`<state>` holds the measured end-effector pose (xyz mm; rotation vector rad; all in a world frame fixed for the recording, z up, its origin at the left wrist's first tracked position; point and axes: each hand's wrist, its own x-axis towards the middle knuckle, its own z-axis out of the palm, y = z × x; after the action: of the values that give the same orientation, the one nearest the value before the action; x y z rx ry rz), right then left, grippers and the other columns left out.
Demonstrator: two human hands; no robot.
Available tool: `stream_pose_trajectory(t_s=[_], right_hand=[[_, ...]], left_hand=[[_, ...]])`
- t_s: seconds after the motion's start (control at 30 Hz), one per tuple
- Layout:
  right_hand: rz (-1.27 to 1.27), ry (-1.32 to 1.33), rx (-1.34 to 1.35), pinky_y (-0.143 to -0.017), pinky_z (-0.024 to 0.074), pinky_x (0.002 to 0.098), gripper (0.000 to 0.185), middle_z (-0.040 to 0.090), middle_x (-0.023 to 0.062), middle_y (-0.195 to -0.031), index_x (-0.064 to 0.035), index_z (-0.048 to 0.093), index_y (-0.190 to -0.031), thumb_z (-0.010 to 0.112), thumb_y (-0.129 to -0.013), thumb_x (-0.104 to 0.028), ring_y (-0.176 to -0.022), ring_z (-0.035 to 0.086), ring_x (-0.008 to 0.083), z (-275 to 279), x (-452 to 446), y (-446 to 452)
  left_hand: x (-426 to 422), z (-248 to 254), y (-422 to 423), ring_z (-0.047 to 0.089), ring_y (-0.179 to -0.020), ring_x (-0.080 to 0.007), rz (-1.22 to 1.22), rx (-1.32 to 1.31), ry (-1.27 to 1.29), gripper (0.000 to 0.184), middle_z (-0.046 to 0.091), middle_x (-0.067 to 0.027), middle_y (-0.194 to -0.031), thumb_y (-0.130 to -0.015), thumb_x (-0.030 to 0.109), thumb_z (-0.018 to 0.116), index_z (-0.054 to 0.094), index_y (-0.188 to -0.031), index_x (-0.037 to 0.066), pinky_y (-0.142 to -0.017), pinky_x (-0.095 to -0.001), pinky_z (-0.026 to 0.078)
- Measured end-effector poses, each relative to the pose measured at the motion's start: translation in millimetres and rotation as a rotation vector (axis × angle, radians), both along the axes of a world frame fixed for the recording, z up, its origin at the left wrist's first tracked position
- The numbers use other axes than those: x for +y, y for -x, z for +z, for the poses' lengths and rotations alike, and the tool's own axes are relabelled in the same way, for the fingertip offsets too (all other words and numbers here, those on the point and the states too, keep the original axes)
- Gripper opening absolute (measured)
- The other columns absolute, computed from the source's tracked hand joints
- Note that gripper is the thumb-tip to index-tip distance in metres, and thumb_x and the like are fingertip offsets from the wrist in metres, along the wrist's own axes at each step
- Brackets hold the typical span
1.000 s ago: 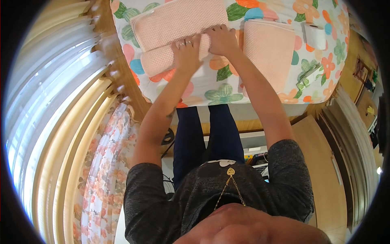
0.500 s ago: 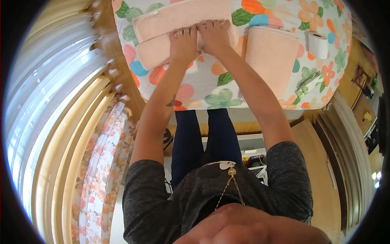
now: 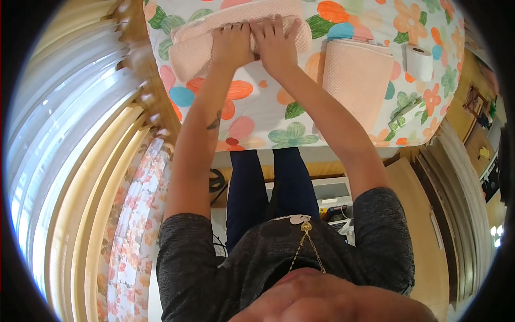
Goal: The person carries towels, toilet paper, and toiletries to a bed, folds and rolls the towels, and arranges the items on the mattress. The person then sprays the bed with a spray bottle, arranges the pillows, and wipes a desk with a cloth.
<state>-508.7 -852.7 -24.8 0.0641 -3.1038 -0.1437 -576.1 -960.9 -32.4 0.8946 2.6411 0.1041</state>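
A pale peach textured towel (image 3: 190,56) lies at the back left of a flower-patterned cover, its near part rolled over. My left hand (image 3: 232,45) curves over the middle of the roll, its fingers bent around it. Right beside it, my right hand (image 3: 275,44) rests on the same roll with fingers spread. The palms and the roll's underside are hidden. To the right lies a folded peach towel (image 3: 357,75), touched by neither hand.
A white paper roll (image 3: 419,63) stands at the right on the flowered cover (image 3: 257,121). Near it lies a slim green-and-white item (image 3: 406,111). Curtains (image 3: 80,177) hang at the left. A wooden panel (image 3: 416,214) is at the lower right.
Both hands have moved forward, away from my body, with the rolled part of the towel. Less of the flat part shows beyond it. The fingers of my right hand have spread wider.
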Motion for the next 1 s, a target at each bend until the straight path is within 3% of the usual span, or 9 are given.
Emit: stream_pose_trajectory(t_s=[0.07,0.17,0.23,0.33,0.5,0.7,0.83,0.93,1.0], right_hand=[[0.031,0.010,-0.024,-0.091,0.0242,0.0645,0.049,0.053,0.0058,-0.107,-0.0142,0.052,-0.112,0.066,-0.067,-0.024,-0.109,0.045,0.0262,-6.5,5.8,-2.1],[0.020,0.105,-0.244,-0.091,0.0255,0.0626,0.051,0.050,0.0076,-0.113,-0.0142,0.051,-0.115,0.065,-0.066,-0.022,-0.113,0.042,0.0270,-3.9,7.6,22.7],[-0.022,0.184,-0.450,-0.092,0.0269,0.0604,0.054,0.048,0.0091,-0.117,-0.0146,0.049,-0.119,0.063,-0.067,-0.020,-0.116,0.039,0.0282,2.6,15.3,48.4],[0.040,0.283,-0.670,-0.098,0.0242,0.0563,0.050,0.045,0.0102,-0.125,-0.0160,0.052,-0.120,0.060,-0.071,-0.020,-0.119,0.038,0.0295,23.6,21.6,66.9],[0.034,0.236,0.047,-0.098,0.0131,0.0681,0.069,0.041,0.0076,-0.129,-0.0130,0.040,-0.128,0.066,-0.068,-0.036,-0.120,0.035,0.0285,10.8,12.9,29.9],[0.057,0.361,-0.433,-0.100,0.0117,0.0667,0.074,0.039,0.0080,-0.132,-0.0147,0.036,-0.132,0.066,-0.067,-0.035,-0.125,0.031,0.0294,39.4,35.9,74.1],[0.161,0.428,-0.321,-0.100,0.0248,0.0550,0.058,0.047,0.0088,-0.125,-0.0101,0.043,-0.128,0.061,-0.075,-0.025,-0.116,0.041,0.0273,39.6,67.0,90.0],[-0.011,0.468,-0.215,-0.100,0.0189,0.0600,0.055,0.036,0.0100,-0.137,-0.0247,0.056,-0.118,0.064,-0.064,-0.030,-0.125,0.032,0.0285,0.0,86.2,74.6],[-0.164,0.649,-0.023,-0.100,0.0275,0.0475,0.045,0.049,0.0089,-0.124,-0.0174,0.056,-0.118,0.060,-0.074,-0.024,-0.117,0.043,0.0274,-22.3,94.3,62.4]], left_hand=[[-2.2,4.1,5.8,0.050,-0.107,-0.0234,-0.022,-0.218,0.097,0.080,0.055,-0.0049,-0.113,-0.052,0.040,0.077,0.046,-0.121,0.013,-0.090,-0.0481,0.033],[0.2,13.2,-10.7,0.051,-0.106,-0.0237,0.038,-0.085,0.051,0.079,0.055,-0.0052,-0.113,-0.053,0.041,0.077,0.046,-0.121,0.014,-0.090,-0.0473,0.034],[-4.2,16.6,-29.6,0.054,-0.103,-0.0246,0.068,0.416,-0.139,0.076,0.058,-0.0065,-0.108,-0.053,0.041,0.076,0.048,-0.118,0.014,-0.089,-0.0478,0.035],[-10.9,4.7,-7.8,0.054,-0.105,-0.0250,0.040,0.333,-0.055,0.077,0.059,-0.0069,-0.108,-0.054,0.042,0.075,0.047,-0.119,0.013,-0.089,-0.0483,0.036],[-5.8,4.0,42.3,0.055,-0.102,-0.0256,0.012,-0.029,0.024,0.074,0.060,-0.0067,-0.108,-0.057,0.044,0.073,0.048,-0.119,0.013,-0.089,-0.0446,0.037],[-43.4,25.0,51.3,0.055,-0.103,-0.0237,0.039,0.050,-0.300,0.070,0.060,-0.0065,-0.110,-0.058,0.051,0.071,0.054,-0.113,0.012,-0.090,-0.0440,0.036],[-116.1,15.6,62.8,0.052,-0.106,-0.0293,0.258,-0.005,-0.393,0.060,0.057,-0.0122,-0.113,-0.066,0.045,0.071,0.058,-0.111,0.008,-0.091,-0.0386,0.039],[-132.3,1.2,65.3,0.052,-0.105,-0.0277,0.446,-0.208,-0.499,0.053,0.057,-0.0149,-0.112,-0.071,0.039,0.069,0.057,-0.112,0.007,-0.091,-0.0359,0.039],[-132.0,-5.9,61.2,0.051,-0.105,-0.0240,0.841,-0.424,-0.756,0.049,0.056,-0.0139,-0.113,-0.076,0.039,0.065,0.057,-0.113,0.007,-0.091,-0.0336,0.039]])
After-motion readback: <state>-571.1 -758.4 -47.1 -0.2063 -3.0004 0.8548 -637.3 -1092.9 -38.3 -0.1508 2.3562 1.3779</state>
